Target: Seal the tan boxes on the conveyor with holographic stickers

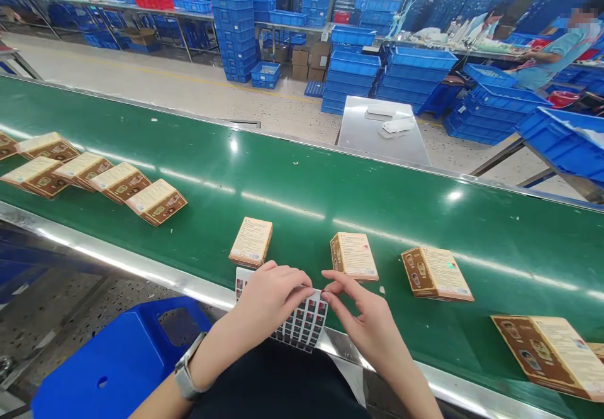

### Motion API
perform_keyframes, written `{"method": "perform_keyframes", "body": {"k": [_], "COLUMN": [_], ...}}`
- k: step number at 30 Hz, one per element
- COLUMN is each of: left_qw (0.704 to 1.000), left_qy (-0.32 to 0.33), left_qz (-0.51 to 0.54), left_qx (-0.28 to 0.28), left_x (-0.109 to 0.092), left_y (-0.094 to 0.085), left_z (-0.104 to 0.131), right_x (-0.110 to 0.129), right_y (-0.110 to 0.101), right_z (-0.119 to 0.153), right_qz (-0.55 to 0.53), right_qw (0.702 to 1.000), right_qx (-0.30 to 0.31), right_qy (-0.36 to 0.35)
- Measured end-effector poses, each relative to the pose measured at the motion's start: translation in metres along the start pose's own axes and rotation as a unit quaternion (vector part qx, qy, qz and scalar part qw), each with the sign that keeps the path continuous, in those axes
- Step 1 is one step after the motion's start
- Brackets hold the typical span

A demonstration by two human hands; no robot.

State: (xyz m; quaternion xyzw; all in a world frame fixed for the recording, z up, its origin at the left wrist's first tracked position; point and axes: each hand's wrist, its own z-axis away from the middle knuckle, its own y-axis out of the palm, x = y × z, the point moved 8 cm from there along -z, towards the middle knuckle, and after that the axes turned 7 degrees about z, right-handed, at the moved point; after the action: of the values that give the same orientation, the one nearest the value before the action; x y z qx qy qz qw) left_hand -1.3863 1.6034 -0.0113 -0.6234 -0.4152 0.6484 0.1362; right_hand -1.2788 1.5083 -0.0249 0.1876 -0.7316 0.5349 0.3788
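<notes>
A white sheet of small dark-and-red stickers (pixel 302 326) is bent in front of me at the near edge of the green conveyor belt (pixel 287 167). My left hand (pixel 271 293) is closed on its top edge, thumb and fingers pinching it. At the sheet's upper right corner, the thumb and fingertips of my right hand (pixel 361 312) pinch together; whether a loose sticker is between them I cannot tell. Just beyond my left hand lies a brown and cream printed box (pixel 251 241). A second such box (pixel 355 255) lies beyond my right hand.
More brown boxes lie to the right, one (pixel 436 273) with a small green mark. Several overlapping boxes (pixel 157 202) sit at left. A blue plastic stool (pixel 117 356) stands below the belt's metal edge. Stacked blue crates (pixel 352 73) and a co-worker (pixel 559 54) are across the aisle.
</notes>
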Motion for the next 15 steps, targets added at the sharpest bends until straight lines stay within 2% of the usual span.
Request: {"method": "perform_keyframes", "body": {"k": [2,5,9,11,13,15], "left_qw": [1.0,0.999,0.995,0.989,0.985,0.984], "left_qy": [-0.002,-0.004,-0.09,-0.139,-0.152,-0.134], "left_qz": [-0.019,-0.039,-0.038,-0.017,-0.001,-0.002], "left_qx": [-0.013,-0.018,-0.029,-0.048,-0.086,-0.121], "left_x": [-0.001,-0.002,0.019,0.035,0.049,0.059], "left_y": [0.002,0.002,-0.009,-0.019,-0.034,-0.046], "left_z": [0.004,0.008,0.016,0.024,0.033,0.043], "right_x": [0.003,0.016,0.033,0.027,0.007,-0.018], "right_y": [0.003,0.005,0.007,0.014,0.026,0.044], "right_z": [0.0,0.001,0.004,-0.001,-0.015,-0.032], "right_qz": [0.024,0.073,0.098,0.037,-0.077,-0.204], "right_qw": [1.0,0.993,0.974,0.983,0.992,0.977], "right_qx": [-0.008,-0.031,-0.082,-0.078,-0.064,-0.057], "right_qy": [-0.016,-0.093,-0.185,-0.162,-0.076,0.033]}}
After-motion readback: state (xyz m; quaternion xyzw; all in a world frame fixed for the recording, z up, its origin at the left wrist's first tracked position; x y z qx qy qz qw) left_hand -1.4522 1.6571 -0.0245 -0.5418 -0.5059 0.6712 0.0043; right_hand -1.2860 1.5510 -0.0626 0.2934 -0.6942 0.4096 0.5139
